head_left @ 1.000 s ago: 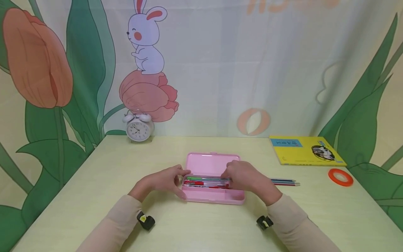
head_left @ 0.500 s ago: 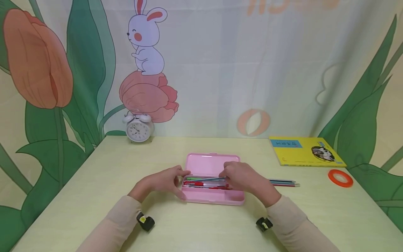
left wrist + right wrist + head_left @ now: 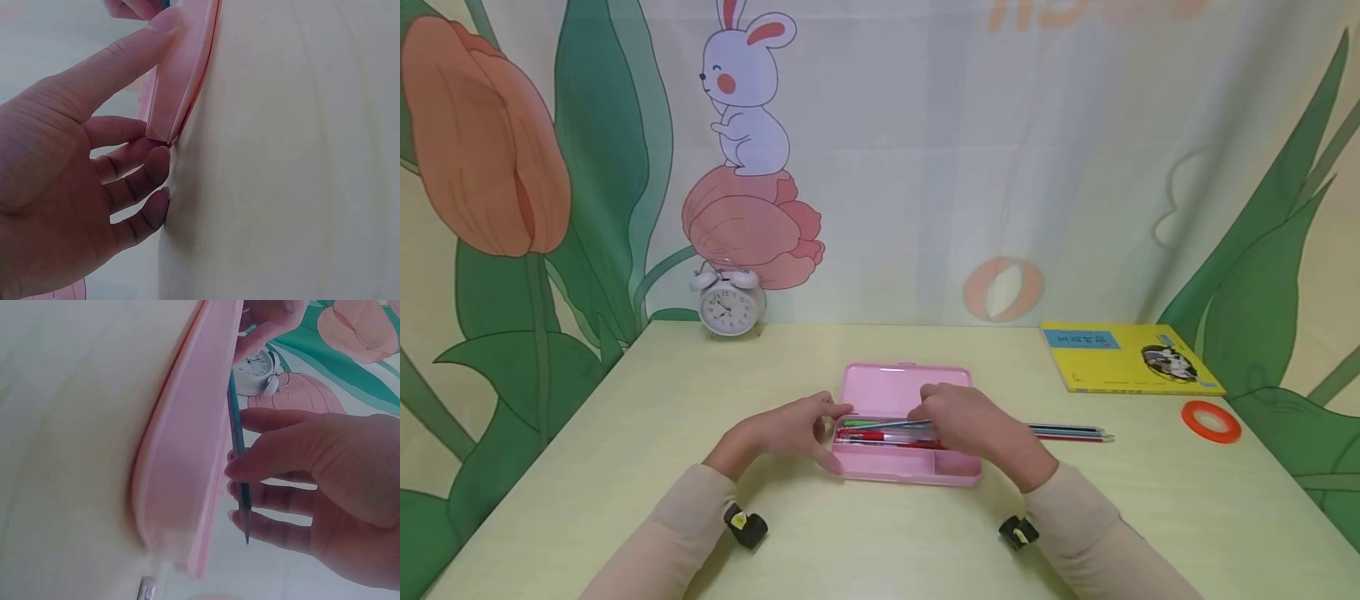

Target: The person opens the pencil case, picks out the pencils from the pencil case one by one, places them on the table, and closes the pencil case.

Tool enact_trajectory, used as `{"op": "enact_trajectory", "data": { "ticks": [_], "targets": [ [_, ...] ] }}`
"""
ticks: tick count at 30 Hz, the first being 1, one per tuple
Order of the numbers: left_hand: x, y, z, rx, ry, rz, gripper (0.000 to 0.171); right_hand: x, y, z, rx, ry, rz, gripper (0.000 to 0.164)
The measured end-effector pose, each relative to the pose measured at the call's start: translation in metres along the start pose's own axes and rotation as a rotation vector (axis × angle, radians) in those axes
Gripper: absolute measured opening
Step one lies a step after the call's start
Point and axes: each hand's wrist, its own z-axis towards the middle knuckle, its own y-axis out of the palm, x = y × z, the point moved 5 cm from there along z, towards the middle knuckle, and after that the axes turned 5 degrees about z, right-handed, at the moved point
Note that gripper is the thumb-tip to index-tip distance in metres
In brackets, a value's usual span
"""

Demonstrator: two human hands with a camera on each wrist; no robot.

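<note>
An opened pink pencil case (image 3: 883, 465) lies on the table with its lid folded back. At its left end, my left hand (image 3: 786, 429) holds the case between thumb and fingers; in the left wrist view the thumb (image 3: 125, 62) lies along the case wall. My right hand (image 3: 973, 421) is over the right part of the case. Between its thumb and fingers it pinches a blue-green pencil (image 3: 236, 425), whose sharpened tip points out past the fingers. That pencil slants over a red pen (image 3: 872, 436) and a green pen (image 3: 853, 423) in the long compartment.
Several pencils (image 3: 1071, 432) lie right of the case, partly behind my right hand. Farther right are an orange tape ring (image 3: 1212, 422) and a yellow book (image 3: 1131, 358). A white alarm clock (image 3: 728, 307) stands at the back left, before a printed curtain (image 3: 887, 167).
My right hand has shifted slightly left with the pencil, whose far end has come into view raised above the pens. My left hand stays on the case.
</note>
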Motion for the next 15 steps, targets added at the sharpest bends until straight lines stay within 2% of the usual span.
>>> {"op": "enact_trajectory", "data": {
  "ticks": [11,15],
  "targets": [
    [-0.001,0.002,0.000,-0.005,-0.019,-0.003,0.094,-0.010,0.001,0.008,-0.091,0.038,-0.024,0.035],
    [-0.001,0.001,0.000,-0.001,-0.016,-0.012,0.094,-0.012,0.001,0.012,-0.111,0.024,-0.048,0.039]
  ]
}}
